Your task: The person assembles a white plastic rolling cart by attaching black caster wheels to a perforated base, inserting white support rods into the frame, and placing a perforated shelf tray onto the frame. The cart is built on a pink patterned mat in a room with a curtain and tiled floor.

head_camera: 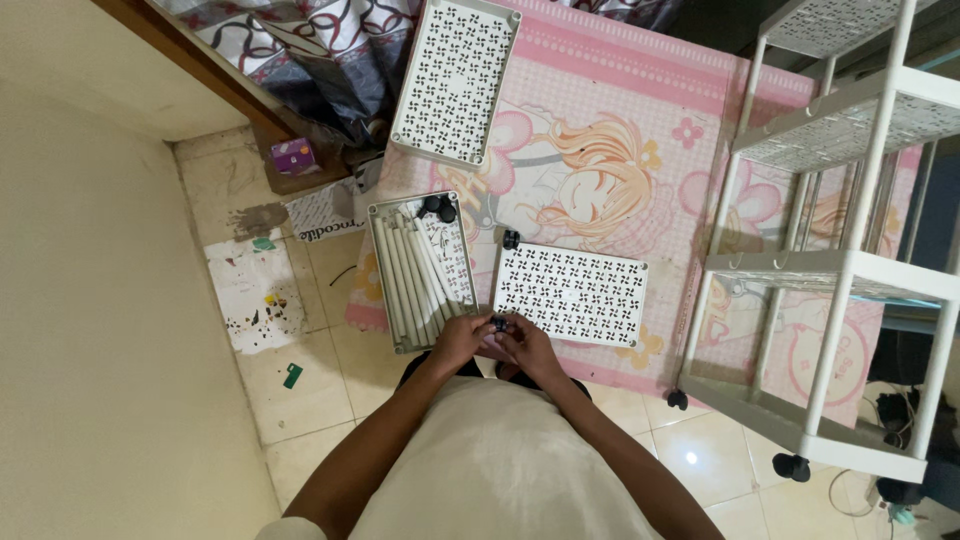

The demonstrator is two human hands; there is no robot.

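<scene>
Both hands, left hand (462, 340) and right hand (528, 345), pinch a small black caster (499, 323) together close to the body for grip, near edge of perforated white shelf panel (572, 293) flat on pink mat (640, 130).

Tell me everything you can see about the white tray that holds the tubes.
The white tray is a rectangular plastic shelf with a raised rim and a patterned, perforated floor. It lies flat, partly on the pink mat. White tubes lie along it; black casters sit at its far end. The left hand is at its near corner.
</scene>
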